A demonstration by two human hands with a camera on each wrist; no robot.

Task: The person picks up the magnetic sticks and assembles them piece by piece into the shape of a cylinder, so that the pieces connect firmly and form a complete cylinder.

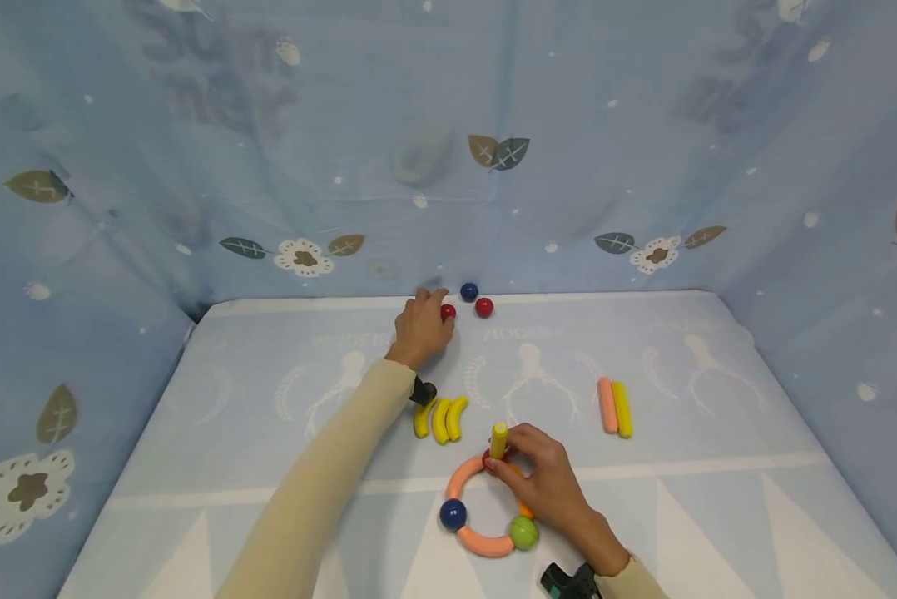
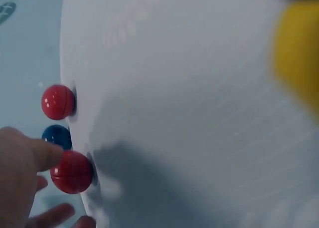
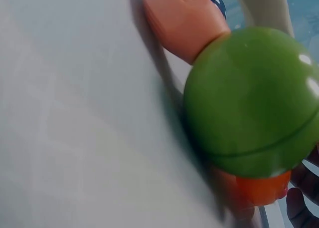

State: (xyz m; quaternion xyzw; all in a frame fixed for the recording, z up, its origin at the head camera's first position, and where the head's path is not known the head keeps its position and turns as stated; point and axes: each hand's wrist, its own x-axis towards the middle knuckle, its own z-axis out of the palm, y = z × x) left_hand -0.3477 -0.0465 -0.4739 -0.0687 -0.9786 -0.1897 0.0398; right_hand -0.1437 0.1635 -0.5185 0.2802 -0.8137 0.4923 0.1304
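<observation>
At the back edge of the table, my left hand (image 1: 421,327) reaches round a red ball (image 1: 448,312). In the left wrist view a digit overlaps this red ball (image 2: 74,175), while other fingers stay spread below it. My right hand (image 1: 544,478) pinches a red ball (image 1: 486,459) at the top of a ring of toy pieces, where a yellow stick (image 1: 498,441) stands upright. The ring joins curved salmon pieces (image 1: 486,545), a blue ball (image 1: 453,514), a green ball (image 1: 523,532) and an orange piece (image 3: 261,188). Fingers partly hide the red joint.
Beside the left hand lie a second red ball (image 1: 483,308) and a dark blue ball (image 1: 469,292). Several yellow curved pieces (image 1: 441,420) lie under the left wrist. On the right are a salmon stick (image 1: 607,405) and a yellow stick (image 1: 622,409). Patterned cloth (image 1: 418,166) hangs behind.
</observation>
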